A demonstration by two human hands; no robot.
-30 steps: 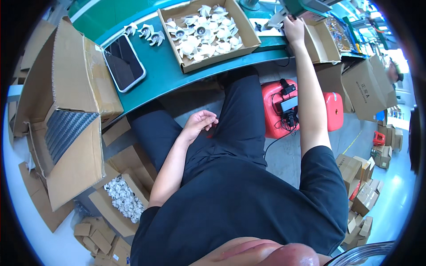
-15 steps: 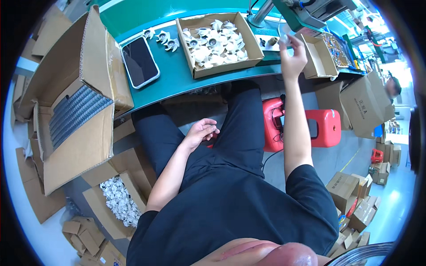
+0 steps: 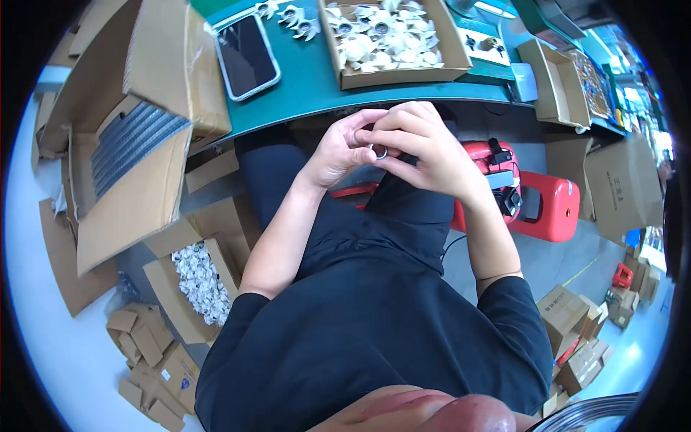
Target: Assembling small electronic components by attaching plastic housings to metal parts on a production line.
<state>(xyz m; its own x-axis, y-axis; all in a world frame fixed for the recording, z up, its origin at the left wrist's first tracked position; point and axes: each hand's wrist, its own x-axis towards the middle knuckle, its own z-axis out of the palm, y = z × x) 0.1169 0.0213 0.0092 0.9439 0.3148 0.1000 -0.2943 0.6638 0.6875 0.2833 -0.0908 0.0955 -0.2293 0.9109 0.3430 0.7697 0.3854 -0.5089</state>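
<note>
My two hands meet above my lap, just in front of the table edge. Between their fingertips is a small round metal ring [image 3: 380, 152], dark inside, partly covered by the fingers. My left hand [image 3: 337, 153] pinches it from the left with thumb and fingers. From the right, my right hand [image 3: 426, 147] curls its fingers over the same spot. Whether a second small piece is hidden in the fingers, I cannot tell. Beyond the hands, an open cardboard tray [image 3: 407, 76] on the table holds many white bladed fan wheels [image 3: 381, 39] with dark round hubs.
A phone [image 3: 247, 56] and a few loose impellers [image 3: 296, 20] lie on the green table [image 3: 309, 90]. A fixture block [image 3: 484, 45] stands right of the tray, near an empty shallow box [image 3: 551, 90]. Left is a large carton [image 3: 155, 162]; red stool-like equipment [image 3: 551, 205] stands right.
My right hand has come back from the fixture to my lap. My left hand has risen to meet it, and both now close around the small ring. The view has shifted slightly.
</note>
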